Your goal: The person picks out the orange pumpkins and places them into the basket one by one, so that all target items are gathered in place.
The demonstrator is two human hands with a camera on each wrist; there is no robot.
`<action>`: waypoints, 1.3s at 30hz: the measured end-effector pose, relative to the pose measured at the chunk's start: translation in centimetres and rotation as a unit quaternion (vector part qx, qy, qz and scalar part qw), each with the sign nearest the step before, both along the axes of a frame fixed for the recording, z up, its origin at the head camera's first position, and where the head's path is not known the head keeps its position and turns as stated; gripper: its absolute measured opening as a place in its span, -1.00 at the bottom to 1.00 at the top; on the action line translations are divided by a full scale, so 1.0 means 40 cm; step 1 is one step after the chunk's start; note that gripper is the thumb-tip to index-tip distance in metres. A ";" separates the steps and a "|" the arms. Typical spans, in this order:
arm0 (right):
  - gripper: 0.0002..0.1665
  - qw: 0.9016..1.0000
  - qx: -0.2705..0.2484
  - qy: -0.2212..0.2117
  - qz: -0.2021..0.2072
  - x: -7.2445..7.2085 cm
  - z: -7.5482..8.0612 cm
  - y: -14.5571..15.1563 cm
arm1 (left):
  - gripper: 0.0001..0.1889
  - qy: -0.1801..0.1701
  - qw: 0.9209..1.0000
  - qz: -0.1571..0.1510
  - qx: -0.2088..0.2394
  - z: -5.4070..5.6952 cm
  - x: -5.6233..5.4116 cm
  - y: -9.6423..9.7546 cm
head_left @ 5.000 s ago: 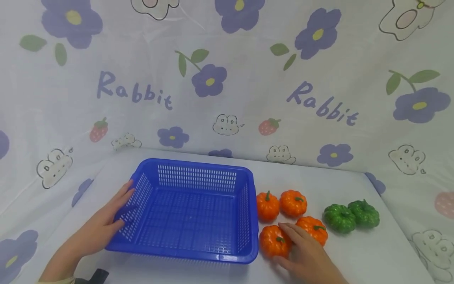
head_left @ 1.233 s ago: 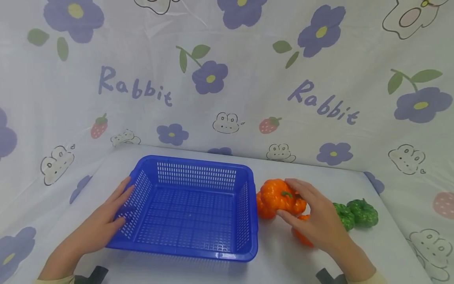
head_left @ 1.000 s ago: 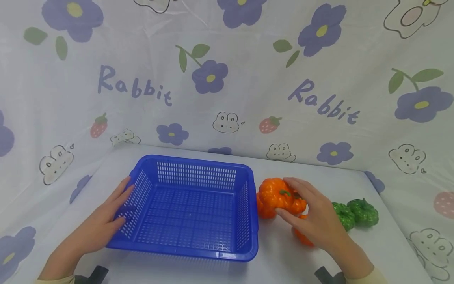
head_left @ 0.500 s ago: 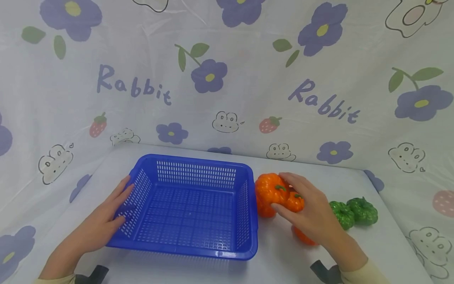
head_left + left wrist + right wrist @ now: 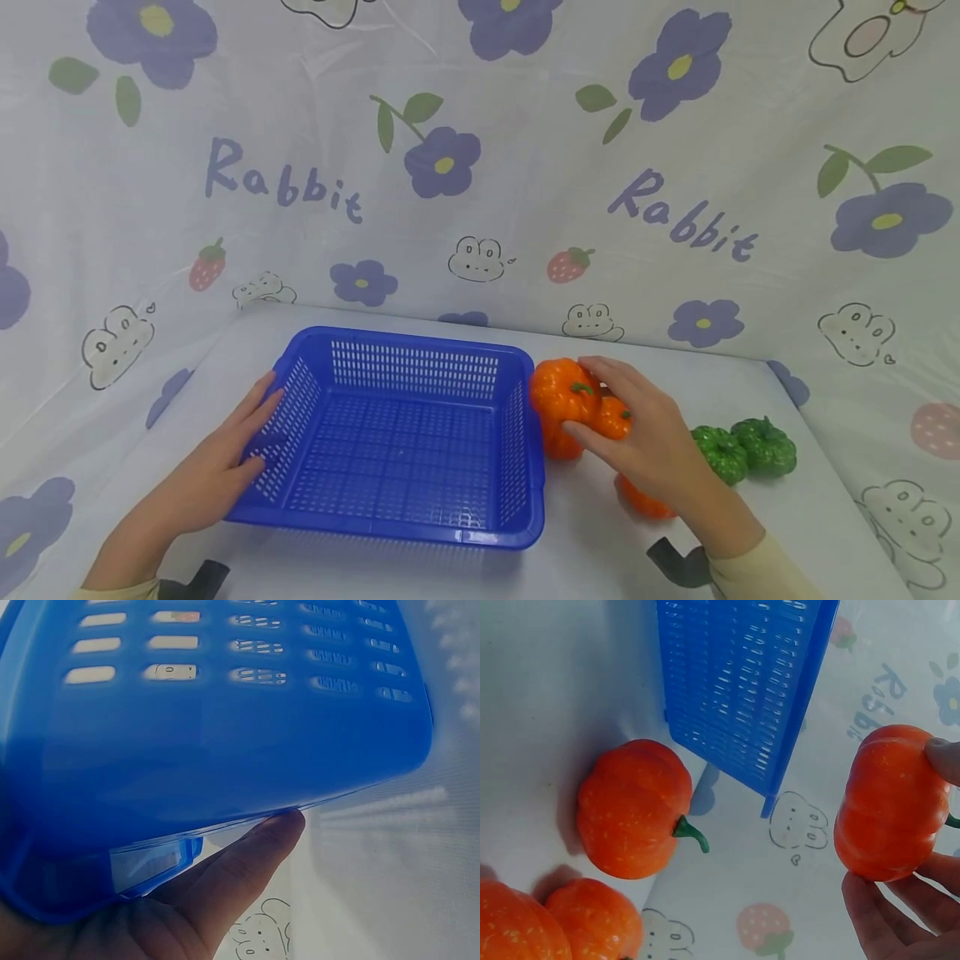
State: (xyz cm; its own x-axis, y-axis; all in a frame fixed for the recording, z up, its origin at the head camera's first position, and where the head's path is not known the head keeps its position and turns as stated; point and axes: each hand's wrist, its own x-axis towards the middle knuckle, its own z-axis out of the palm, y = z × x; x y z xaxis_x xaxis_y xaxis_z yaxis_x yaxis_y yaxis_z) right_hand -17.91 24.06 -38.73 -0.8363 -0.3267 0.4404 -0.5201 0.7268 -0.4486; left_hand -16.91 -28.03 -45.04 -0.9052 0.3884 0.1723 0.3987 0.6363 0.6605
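My right hand (image 5: 652,433) pinches an orange toy pumpkin (image 5: 558,387) with a green stem, thumb on one side and fingers on the other. In the right wrist view this pumpkin (image 5: 892,806) is raised off the table; in the head view it overlaps the right rim of a blue plastic basket (image 5: 382,529). My left hand (image 5: 213,475) rests against the basket's left side, fingers fairly straight. In the left wrist view one of its fingers (image 5: 259,851) touches the basket's edge. The basket has slotted walls and nothing inside.
Three more orange pumpkins sit right of the basket: one beside its wall (image 5: 562,443), one behind my right hand (image 5: 617,419), one partly under it (image 5: 643,498). Two green pumpkins (image 5: 718,454) stand farther right. A printed cloth (image 5: 525,167) hangs behind the white table (image 5: 577,550).
My right hand has lifted the front-left orange pumpkin from the table, then carried it up and leftward to the basket's right rim. The left hand and basket have stayed put.
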 end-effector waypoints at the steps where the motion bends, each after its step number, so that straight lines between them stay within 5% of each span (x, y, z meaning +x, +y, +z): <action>1: -0.14 1.000 0.000 -0.001 0.000 -0.001 0.001 -0.001 | -0.18 0.000 1.000 0.000 -0.001 0.000 0.000 0.000; 39: -0.11 1.000 0.006 -0.007 0.012 -0.071 0.027 -0.044 | -0.18 0.007 1.000 -0.008 0.004 0.000 -0.002 0.002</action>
